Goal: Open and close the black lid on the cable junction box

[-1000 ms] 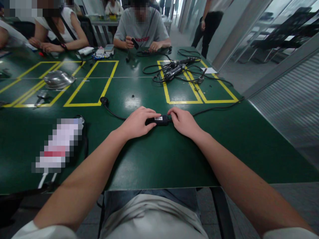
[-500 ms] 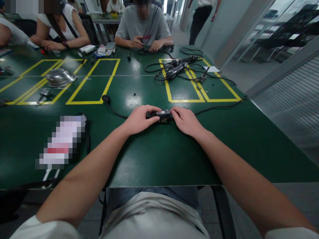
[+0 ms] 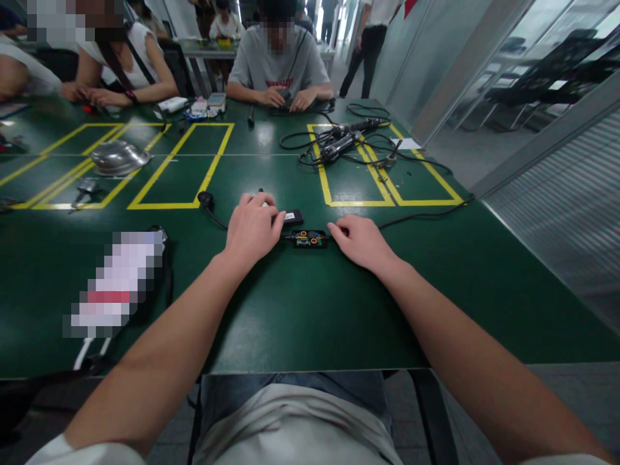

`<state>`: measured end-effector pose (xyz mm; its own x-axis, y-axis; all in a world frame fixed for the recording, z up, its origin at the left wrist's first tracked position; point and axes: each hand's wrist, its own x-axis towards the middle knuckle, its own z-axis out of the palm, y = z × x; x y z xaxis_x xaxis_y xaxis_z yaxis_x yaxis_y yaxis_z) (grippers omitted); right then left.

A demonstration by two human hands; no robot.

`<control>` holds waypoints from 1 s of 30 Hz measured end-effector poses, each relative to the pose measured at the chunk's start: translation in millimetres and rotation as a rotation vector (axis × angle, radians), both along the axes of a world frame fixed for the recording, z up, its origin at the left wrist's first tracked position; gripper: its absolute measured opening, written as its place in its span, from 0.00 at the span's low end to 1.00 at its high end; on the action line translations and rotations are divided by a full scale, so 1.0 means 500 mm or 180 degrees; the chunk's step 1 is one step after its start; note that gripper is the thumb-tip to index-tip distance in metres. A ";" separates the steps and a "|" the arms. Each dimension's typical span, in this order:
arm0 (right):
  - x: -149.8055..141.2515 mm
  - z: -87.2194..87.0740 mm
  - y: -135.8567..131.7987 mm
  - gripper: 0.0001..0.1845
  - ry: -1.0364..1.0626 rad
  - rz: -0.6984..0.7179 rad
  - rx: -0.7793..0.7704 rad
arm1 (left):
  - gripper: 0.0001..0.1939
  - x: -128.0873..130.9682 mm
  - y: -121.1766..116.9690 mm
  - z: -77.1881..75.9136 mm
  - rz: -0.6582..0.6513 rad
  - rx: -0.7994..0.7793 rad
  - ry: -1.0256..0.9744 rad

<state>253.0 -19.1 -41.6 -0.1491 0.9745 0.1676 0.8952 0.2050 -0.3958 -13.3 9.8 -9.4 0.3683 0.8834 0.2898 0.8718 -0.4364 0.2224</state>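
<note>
Cover point(image 3: 294, 217) just came off: half a second ago I had it tipped over the box point(image 3: 294, 240), now it sat behind, leaving the insides exposed, with my left hand point(image 3: 252, 226) closed on its left end. My right hand point(image 3: 356, 239) curled over the cord point(image 3: 421, 210) at the box's right end, grip hidden, couldn't tell if it pinched. Box lay uncovered face up on the table point(image 3: 314, 316) between my hands, ring-shaped coils point(image 3: 314, 241) and wires inside, plug point(image 3: 206, 199) off to the left.
</note>
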 end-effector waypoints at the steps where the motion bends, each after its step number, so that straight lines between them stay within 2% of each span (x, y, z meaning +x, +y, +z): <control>1: 0.000 0.000 0.000 0.25 -0.0020 -0.0001 0.0002 | 0.24 0.002 -0.004 0.005 0.0057 -0.0046 0.0106; 7: -0.007 0.007 -0.005 0.25 -0.0013 -0.0090 -0.0091 | 0.29 0.020 -0.022 0.012 0.0222 -0.0566 0.0834; 13: -0.009 0.019 -0.014 0.27 -0.0078 -0.0242 0.0158 | 0.33 0.026 -0.021 0.012 0.0230 -0.0579 0.0844; 18: -0.003 0.013 -0.009 0.27 0.0074 -0.0214 0.0327 | 0.33 0.022 -0.012 0.017 0.0237 -0.0607 0.0722; 23: 0.000 0.003 -0.004 0.27 0.0120 -0.0119 0.0198 | 0.32 0.024 -0.010 0.016 0.0211 -0.0639 0.0934; 30: 0.004 -0.002 -0.001 0.28 0.0154 -0.0116 0.0037 | 0.33 0.029 -0.002 0.015 0.0285 -0.0814 0.0907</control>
